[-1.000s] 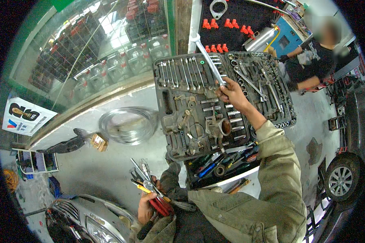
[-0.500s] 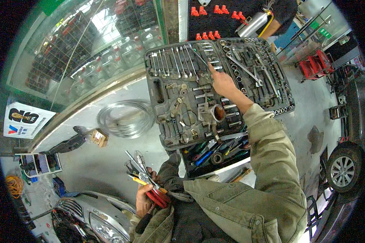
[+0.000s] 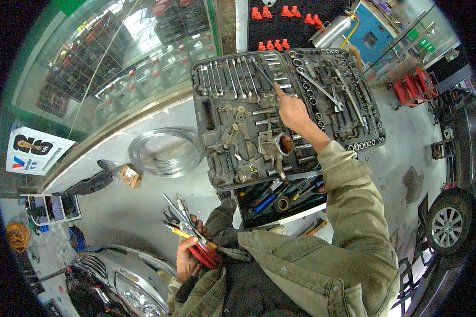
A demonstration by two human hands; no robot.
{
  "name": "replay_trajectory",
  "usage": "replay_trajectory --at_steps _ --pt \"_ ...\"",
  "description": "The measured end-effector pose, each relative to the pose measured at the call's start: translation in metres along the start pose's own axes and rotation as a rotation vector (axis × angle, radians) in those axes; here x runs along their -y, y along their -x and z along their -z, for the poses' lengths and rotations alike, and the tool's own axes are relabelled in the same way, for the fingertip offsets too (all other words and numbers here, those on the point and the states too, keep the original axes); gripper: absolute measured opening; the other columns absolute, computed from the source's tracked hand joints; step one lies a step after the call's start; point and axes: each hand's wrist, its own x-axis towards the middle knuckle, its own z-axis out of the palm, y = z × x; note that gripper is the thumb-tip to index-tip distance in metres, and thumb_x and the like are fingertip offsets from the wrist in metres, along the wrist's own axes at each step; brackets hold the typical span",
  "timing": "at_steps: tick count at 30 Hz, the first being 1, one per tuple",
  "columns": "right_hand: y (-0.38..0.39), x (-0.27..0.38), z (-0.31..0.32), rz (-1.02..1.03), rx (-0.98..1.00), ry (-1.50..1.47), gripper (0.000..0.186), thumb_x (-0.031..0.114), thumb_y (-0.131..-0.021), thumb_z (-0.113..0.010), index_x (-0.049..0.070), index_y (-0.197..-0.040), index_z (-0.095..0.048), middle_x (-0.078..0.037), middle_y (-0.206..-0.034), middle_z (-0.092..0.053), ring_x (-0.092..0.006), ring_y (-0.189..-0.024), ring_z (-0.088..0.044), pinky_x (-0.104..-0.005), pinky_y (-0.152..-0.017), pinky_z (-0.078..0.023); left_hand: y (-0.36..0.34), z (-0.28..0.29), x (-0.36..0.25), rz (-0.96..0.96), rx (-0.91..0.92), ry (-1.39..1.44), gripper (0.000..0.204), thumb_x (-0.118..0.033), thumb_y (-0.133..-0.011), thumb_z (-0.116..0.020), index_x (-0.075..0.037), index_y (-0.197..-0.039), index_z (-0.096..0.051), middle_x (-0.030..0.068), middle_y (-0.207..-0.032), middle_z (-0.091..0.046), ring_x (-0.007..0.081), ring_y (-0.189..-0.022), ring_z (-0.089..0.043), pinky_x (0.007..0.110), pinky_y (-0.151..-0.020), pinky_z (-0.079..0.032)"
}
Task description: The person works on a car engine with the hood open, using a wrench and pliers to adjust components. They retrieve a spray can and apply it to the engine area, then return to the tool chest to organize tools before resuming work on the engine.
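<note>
At the near left, the left hand [image 3: 184, 259] is closed round a bundle of tools, among them pliers with red handles [image 3: 205, 256] and a tool with a yellow handle [image 3: 180, 232]; their metal ends project from the grip toward the far left. The bundle is judged stiff and fairly heavy, its bare steel apt to slide, the handles giving the surer hold. Farther right, a blue screwdriver [image 3: 265, 204] lies just beyond the near edge of a black tray, close to the open tool case [image 3: 217, 153]. On the near half of the case rests a rusty metal housing [image 3: 267, 145], probably heavy and rough. Left of the case, a coil of wire [image 3: 169, 170] lies apart from it.

Farther off, the right hand [image 3: 295, 111] extends over the case, index finger straight, fingertips at the near end of a slim tool, probably a wrench [image 3: 263, 72]; whether it is pinched or only pressed cannot be told. This piece slants from the fingertips toward the far left, beside a row of wrenches [image 3: 239, 79]. It should prove rigid, sturdy, and slippery if oily, best held at mid-shank. Beyond stands a black panel with red clips [image 3: 269, 45].
</note>
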Motion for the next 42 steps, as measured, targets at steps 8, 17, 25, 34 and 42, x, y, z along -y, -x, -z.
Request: replay_trajectory --at_steps 8,17,25,34,42 --pt "-0.012 -0.013 -0.010 0.056 -0.034 -0.051 0.063 0.007 -0.087 -0.051 -0.002 -0.148 -0.039 -0.030 -0.082 -0.067 -0.0460 -0.079 -0.067 -0.0543 -0.075 -0.054 -0.004 0.008 0.006 -0.015 0.019 -0.019 0.075 -0.019 -0.073 -0.075 -0.010 -0.140 -0.042 0.0049 -0.118 -0.057 0.0218 -0.108 -0.054 0.040 -0.093 -0.049" --pt "-0.031 -0.024 -0.016 0.150 0.157 -0.027 0.062 0.017 -0.095 -0.052 -0.004 -0.150 -0.031 -0.031 -0.101 -0.066 -0.0468 -0.098 -0.064 -0.0542 -0.087 -0.050 -0.012 0.012 0.013 0.071 0.163 0.059 0.077 -0.015 -0.075 -0.073 -0.005 -0.143 -0.038 0.0105 -0.123 -0.057 0.0267 -0.112 -0.056 0.049 -0.074 -0.064" --pt "-0.047 -0.010 -0.005 0.086 0.299 0.105 0.057 0.019 -0.092 -0.051 -0.007 -0.142 -0.043 -0.028 -0.111 -0.068 -0.0411 -0.105 -0.066 -0.0505 -0.090 -0.053 -0.004 0.002 0.014 0.053 0.095 0.030 0.075 -0.017 -0.074 -0.075 -0.007 -0.140 -0.042 0.0069 -0.115 -0.057 0.0242 -0.108 -0.056 0.045 -0.100 -0.049" --pt "-0.017 0.003 0.025 -0.135 0.234 -0.051 0.051 0.029 -0.099 -0.052 0.018 -0.148 -0.045 -0.029 -0.131 -0.057 -0.0412 -0.123 -0.056 -0.0522 -0.102 -0.045 0.006 -0.012 0.009 0.060 0.202 0.076 0.071 -0.011 -0.068 -0.079 -0.009 -0.133 -0.049 0.0070 -0.113 -0.059 0.0237 -0.103 -0.060 0.040 -0.092 -0.051" --pt "-0.046 -0.011 -0.017 -0.008 0.207 0.121 0.050 0.040 -0.100 -0.044 0.019 -0.146 -0.049 -0.002 -0.163 -0.026 -0.0399 -0.150 -0.017 -0.0665 -0.115 -0.021 0.023 -0.011 0.013 0.106 0.222 0.012 0.072 -0.007 -0.070 -0.078 -0.007 -0.135 -0.050 0.0099 -0.115 -0.063 0.0264 -0.111 -0.060 0.040 -0.097 -0.048"
